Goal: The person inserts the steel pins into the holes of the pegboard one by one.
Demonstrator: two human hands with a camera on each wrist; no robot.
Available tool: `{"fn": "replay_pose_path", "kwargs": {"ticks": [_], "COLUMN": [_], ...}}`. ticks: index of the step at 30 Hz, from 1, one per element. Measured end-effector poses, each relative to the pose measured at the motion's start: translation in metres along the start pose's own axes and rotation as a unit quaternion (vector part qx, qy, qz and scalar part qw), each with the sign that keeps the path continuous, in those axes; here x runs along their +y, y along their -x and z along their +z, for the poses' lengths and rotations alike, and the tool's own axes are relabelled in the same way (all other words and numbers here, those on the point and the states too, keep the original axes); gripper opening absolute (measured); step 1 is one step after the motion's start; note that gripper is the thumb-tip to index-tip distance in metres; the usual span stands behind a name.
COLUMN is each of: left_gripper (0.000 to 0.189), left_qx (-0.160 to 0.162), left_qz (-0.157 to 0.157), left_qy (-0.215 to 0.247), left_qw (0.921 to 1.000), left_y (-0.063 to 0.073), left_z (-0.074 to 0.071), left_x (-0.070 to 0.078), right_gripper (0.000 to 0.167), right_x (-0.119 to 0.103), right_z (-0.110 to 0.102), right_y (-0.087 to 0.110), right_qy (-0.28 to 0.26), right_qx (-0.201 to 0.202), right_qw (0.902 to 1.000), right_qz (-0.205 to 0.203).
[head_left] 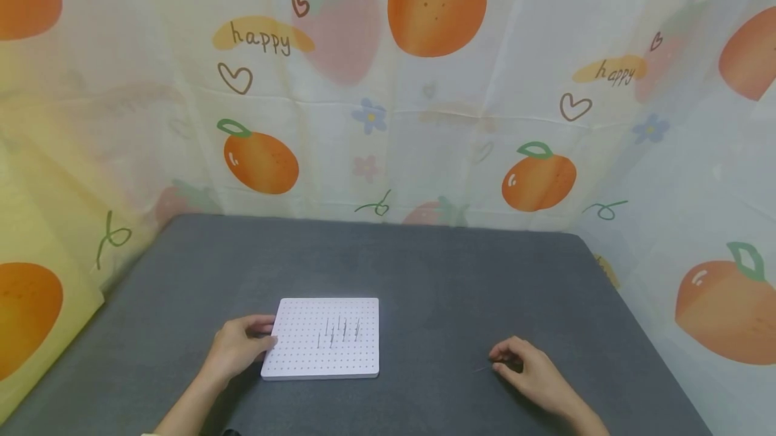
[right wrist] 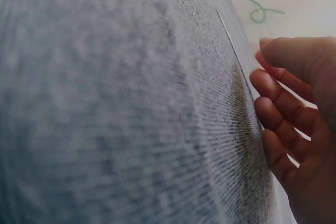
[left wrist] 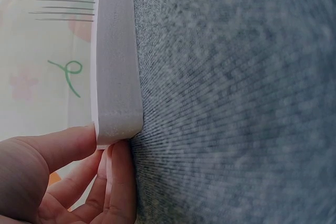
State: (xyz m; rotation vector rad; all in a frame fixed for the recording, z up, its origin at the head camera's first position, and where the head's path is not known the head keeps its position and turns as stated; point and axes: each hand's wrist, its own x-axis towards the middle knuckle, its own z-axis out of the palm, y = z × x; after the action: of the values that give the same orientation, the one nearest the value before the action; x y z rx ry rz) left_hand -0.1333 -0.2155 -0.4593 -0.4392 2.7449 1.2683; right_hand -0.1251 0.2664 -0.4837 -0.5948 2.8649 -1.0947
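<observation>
A white square board with a grid of small holes (head_left: 303, 355) lies on the table. Several thin metal pins (head_left: 344, 329) stand upright in it, right of its middle. My left hand (head_left: 238, 348) grips the board's left edge; in the left wrist view the thumb (left wrist: 68, 142) lies at the top edge and the fingers rest against the side below. Further right, my right hand (head_left: 529, 367) hovers low over the cloth, fingers loosely bent. Beside its fingertips a single thin metal pin (right wrist: 231, 40) lies on the table; whether the fingertips touch it, I cannot tell.
The table has a dark grey cloth top (head_left: 436, 288). Behind and at both sides hangs a pale curtain (head_left: 424, 153) printed with oranges. A small dark object (head_left: 231, 432) shows at the bottom edge, near the left forearm.
</observation>
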Motion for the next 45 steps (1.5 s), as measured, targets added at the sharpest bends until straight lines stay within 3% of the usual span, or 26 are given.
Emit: {"fn": "replay_pose_path", "kwargs": {"ticks": [9, 18, 28, 35, 45], "left_gripper": [0.043, 0.043, 0.043, 0.043, 0.043], "left_qx": [0.0, 0.0, 0.001, 0.002, -0.001], "left_qz": [0.013, 0.013, 0.015, 0.018, 0.018], "left_qy": [0.003, 0.001, 0.006, 0.006, 0.007], "left_qw": [0.9999, 0.9999, 0.9999, 0.9998, 0.9998], "left_y": [-0.001, 0.0, 0.0, 0.0, -0.001], "left_z": [-0.001, -0.001, -0.001, -0.001, -0.001], "left_x": [-0.001, -0.002, -0.003, -0.004, -0.003], "right_gripper": [0.013, 0.016, 0.017, 0.009, 0.013], "right_x": [0.001, -0.001, 0.0, 0.001, -0.001], "right_z": [0.001, 0.003, 0.004, 0.002, 0.002], "right_y": [-0.004, -0.009, -0.012, -0.012, -0.014], "right_qy": [0.015, 0.046, 0.061, 0.062, 0.06], "right_qx": [-0.01, -0.028, -0.015, -0.032, -0.045], "right_qw": [0.9991, 0.9981, 0.997, 0.997, 0.9971], "right_qz": [-0.039, -0.029, -0.046, -0.034, -0.009]}}
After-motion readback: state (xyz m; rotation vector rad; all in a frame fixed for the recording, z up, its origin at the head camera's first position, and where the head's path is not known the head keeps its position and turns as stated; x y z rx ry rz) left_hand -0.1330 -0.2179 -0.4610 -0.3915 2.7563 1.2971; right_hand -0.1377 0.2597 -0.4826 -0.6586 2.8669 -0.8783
